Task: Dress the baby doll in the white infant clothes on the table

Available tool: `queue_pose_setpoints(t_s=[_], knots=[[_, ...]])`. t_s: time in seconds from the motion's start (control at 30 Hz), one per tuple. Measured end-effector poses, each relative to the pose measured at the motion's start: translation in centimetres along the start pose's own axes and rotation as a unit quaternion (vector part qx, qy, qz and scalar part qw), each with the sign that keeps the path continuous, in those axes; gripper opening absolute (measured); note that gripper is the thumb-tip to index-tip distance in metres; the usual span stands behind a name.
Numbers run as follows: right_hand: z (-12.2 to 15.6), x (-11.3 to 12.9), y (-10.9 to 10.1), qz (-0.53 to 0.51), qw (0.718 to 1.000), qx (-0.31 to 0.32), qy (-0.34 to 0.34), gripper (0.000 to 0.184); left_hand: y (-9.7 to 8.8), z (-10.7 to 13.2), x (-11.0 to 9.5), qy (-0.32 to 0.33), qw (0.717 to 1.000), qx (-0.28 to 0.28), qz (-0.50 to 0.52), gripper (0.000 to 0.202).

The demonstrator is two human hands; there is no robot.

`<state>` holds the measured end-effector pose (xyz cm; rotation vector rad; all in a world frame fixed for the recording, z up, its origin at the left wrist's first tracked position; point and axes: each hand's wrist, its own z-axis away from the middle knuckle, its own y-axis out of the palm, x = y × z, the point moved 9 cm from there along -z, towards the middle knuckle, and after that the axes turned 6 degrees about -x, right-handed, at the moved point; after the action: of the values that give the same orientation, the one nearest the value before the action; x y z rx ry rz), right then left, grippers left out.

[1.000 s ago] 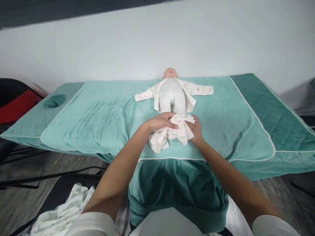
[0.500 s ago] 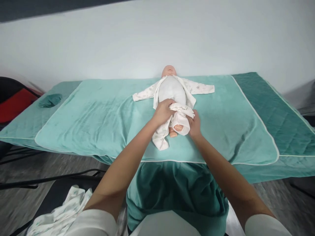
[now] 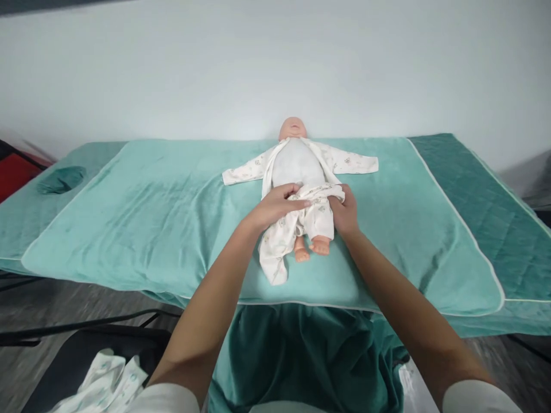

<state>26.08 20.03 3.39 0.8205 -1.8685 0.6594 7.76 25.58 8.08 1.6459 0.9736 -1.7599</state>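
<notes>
A baby doll (image 3: 298, 163) lies on its back, head toward the wall, its arms in the sleeves of an open white printed jacket (image 3: 353, 163). White printed baby trousers (image 3: 319, 215) are bunched around its lower body. One leg of the trousers covers the doll's leg on the right, with the foot showing below the cuff; the other trouser leg lies loose to the left beside a bare foot. My left hand (image 3: 279, 205) grips the waistband from the left, thumb and fingers on the cloth. My right hand (image 3: 345, 212) holds the waistband's right side, its fingertips hidden in the folds.
A light green velvet sheet (image 3: 172, 195) covers the darker green padded bed (image 3: 495, 206), which has a round hole (image 3: 62, 179) at the left. A black chair (image 3: 64, 355) with white printed cloth (image 3: 107, 381) stands front left. The wall (image 3: 275, 63) is behind.
The trouser leg on the right has been drawn up the doll's leg, so the foot now comes out below the cuff. The camera view has shifted slightly.
</notes>
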Motion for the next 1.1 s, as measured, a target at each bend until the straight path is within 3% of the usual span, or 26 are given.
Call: queue_pose_setpoints(t_s=[0.07, 0.17, 0.27, 0.33, 0.47, 0.63, 0.77, 0.93, 1.0, 1.1], knots=[[-1.2, 2.1, 0.8, 0.019, 0.996, 0.061, -0.059, 0.028, -0.2, 0.3, 1.5, -0.051, 0.994, 0.041, 0.089, 0.032], [-2.3, 6.7, 4.1, 0.052, 0.958, 0.25, -0.135, 0.039, -1.1, 0.2, 3.4, -0.073, 0.975, 0.011, 0.207, 0.038], [-1.6, 7.7, 8.1, 0.134, 0.867, 0.477, -0.051, 0.027, -1.9, -0.3, 4.6, -0.038, 0.951, -0.071, 0.298, 0.04], [-1.2, 7.4, 9.6, 0.144, 0.831, 0.537, 0.003, 0.029, -2.2, -0.5, 5.2, -0.019, 0.936, -0.122, 0.329, 0.04], [-1.0, 5.4, 10.9, 0.054, 0.862, 0.497, 0.079, 0.035, -2.5, -0.5, 6.1, -0.023, 0.934, -0.161, 0.319, 0.04], [-1.3, 3.6, 10.3, -0.089, 0.899, 0.387, 0.183, 0.035, -2.3, -0.1, 5.8, -0.012, 0.945, -0.121, 0.305, 0.049], [-1.5, 3.1, 10.0, -0.164, 0.888, 0.35, 0.249, 0.039, -2.2, 0.0, 6.3, -0.041, 0.953, -0.098, 0.283, 0.049], [-0.4, 3.2, 10.5, -0.23, 0.844, 0.387, 0.291, 0.042, -2.6, -0.1, 7.1, -0.063, 0.948, -0.125, 0.287, 0.052], [-0.1, 3.1, 10.7, -0.237, 0.844, 0.382, 0.292, 0.042, -2.9, -0.2, 7.3, -0.057, 0.945, -0.145, 0.286, 0.052], [-0.4, 2.4, 10.8, -0.232, 0.868, 0.32, 0.301, 0.042, -3.1, -0.2, 7.6, -0.058, 0.949, -0.163, 0.262, 0.05]])
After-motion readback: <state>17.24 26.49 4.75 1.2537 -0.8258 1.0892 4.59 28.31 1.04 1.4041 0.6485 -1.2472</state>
